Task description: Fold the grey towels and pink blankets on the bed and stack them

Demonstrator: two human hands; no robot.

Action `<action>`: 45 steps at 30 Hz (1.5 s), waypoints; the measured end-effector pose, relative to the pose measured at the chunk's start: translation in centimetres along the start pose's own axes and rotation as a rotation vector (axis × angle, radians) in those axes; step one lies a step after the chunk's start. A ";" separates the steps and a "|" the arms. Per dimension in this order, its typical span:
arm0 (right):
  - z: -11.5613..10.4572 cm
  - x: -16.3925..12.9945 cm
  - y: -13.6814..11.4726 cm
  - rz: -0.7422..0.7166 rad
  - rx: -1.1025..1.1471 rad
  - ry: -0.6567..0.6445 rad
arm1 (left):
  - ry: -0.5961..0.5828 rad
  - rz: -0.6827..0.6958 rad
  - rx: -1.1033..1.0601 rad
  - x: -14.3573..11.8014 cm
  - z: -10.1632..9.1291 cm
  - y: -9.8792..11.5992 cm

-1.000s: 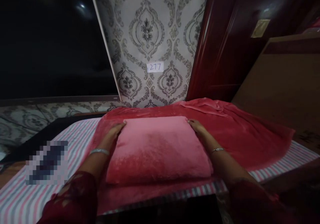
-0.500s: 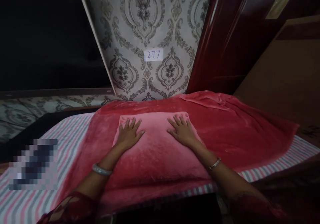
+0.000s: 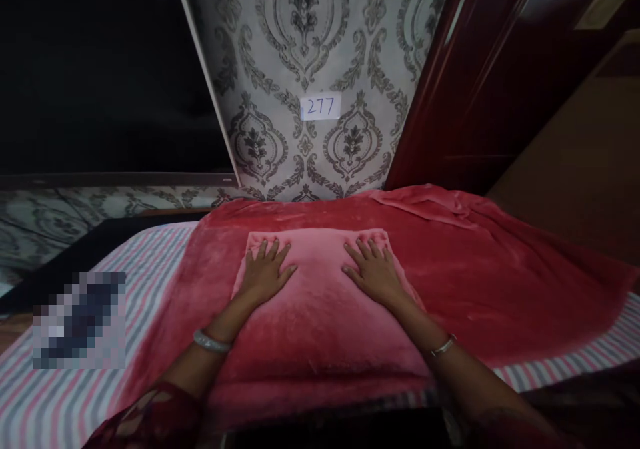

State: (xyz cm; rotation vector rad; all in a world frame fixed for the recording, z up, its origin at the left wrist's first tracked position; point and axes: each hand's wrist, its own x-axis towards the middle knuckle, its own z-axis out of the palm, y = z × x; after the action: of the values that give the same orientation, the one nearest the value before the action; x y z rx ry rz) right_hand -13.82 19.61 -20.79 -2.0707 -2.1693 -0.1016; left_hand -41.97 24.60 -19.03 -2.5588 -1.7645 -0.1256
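A red plush blanket [image 3: 480, 282] is spread over a striped cloth [image 3: 160, 259]. In the middle its fabric forms a lighter pink, roughly rectangular folded panel [image 3: 317, 309], whose far edge runs straight. My left hand [image 3: 265, 277] lies flat near that panel's far left corner, fingers spread. Close to the far right corner, my right hand [image 3: 375, 273] rests the same way, palm down with fingers apart. Both hands touch the plush surface without grasping it. What lies beneath the palms is hidden.
A large black screen [image 3: 100, 75] stands at the back left. Behind the blanket is a patterned wall with a paper label [image 3: 321, 106] reading 277. A dark red glossy panel [image 3: 480, 102] and a brown box-like surface [image 3: 575, 142] rise at the right. A pixelated patch covers something on the left.
The whole view has shifted slightly, so everything appears a little farther right. Both hands stay flat on the same parts of the folded panel.
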 end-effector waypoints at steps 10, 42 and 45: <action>-3.1 -0.4 -0.7 0.024 0.062 -0.102 | -0.102 -0.023 -0.053 0.0 -2.8 0.4; -3.1 -9.2 -0.8 -0.082 0.099 0.040 | -0.015 0.138 -0.055 -9.0 -2.3 3.2; -1.9 -11.3 1.7 0.005 0.106 0.045 | 0.018 0.030 -0.017 -10.7 -1.8 1.3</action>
State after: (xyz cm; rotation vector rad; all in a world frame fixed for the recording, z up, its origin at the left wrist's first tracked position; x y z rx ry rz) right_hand -11.54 8.24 -20.70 -1.9967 -2.0958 -0.0321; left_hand -44.64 14.02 -18.15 -2.5865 -1.7263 -0.1629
